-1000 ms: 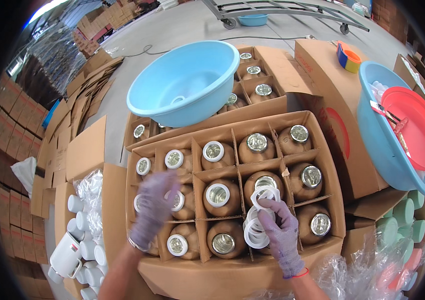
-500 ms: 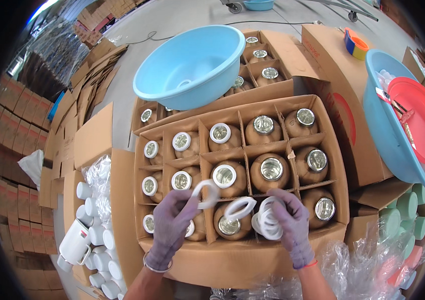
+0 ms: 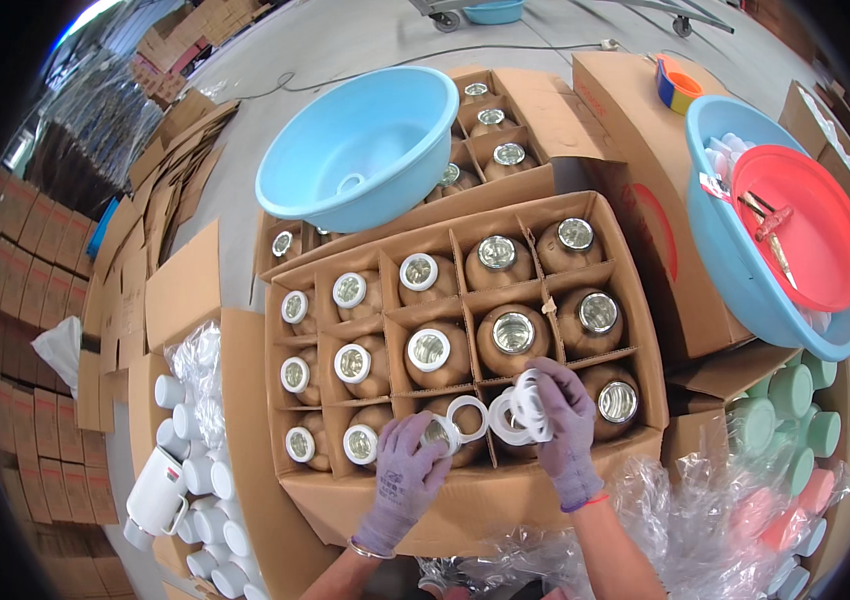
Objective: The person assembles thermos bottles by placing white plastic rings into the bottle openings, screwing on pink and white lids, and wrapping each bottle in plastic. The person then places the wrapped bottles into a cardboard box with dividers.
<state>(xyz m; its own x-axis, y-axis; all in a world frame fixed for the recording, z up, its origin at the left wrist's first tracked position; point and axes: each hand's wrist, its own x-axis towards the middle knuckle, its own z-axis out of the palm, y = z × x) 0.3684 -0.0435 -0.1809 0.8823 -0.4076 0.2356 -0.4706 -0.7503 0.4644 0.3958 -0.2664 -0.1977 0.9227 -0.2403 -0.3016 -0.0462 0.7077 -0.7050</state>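
- Hands in purple gloves work at the lower middle of the frame, over the near row of a cardboard box [image 3: 465,500] split by card dividers into cells.
- Left hand [image 3: 403,480] pinches one white ring [image 3: 466,418] at its edge, fingers closed on it, holding it over the brown jar [image 3: 442,436] in the near middle cell.
- Right hand [image 3: 563,425] is clamped on a stack of white rings [image 3: 520,410], just right of the single ring; the two hands are close together but not touching.
- Each cell holds a round brown jar with a shiny mouth; jars in the left columns already carry white rings, those in the right columns show bare silvery mouths.
- Light blue basin [image 3: 360,145], smooth plastic, sits tilted on a second box of jars at upper centre, covering part of it.
- Second blue basin [image 3: 745,280] at the right edge holds a red round lid [image 3: 795,240] with a red-handled tool lying on it.
- Crinkled clear plastic bags [image 3: 685,510] with green and pink caps fill the lower right.
- White caps [image 3: 200,470] lie in a bag at lower left, beside flattened cardboard stacks [image 3: 35,330].
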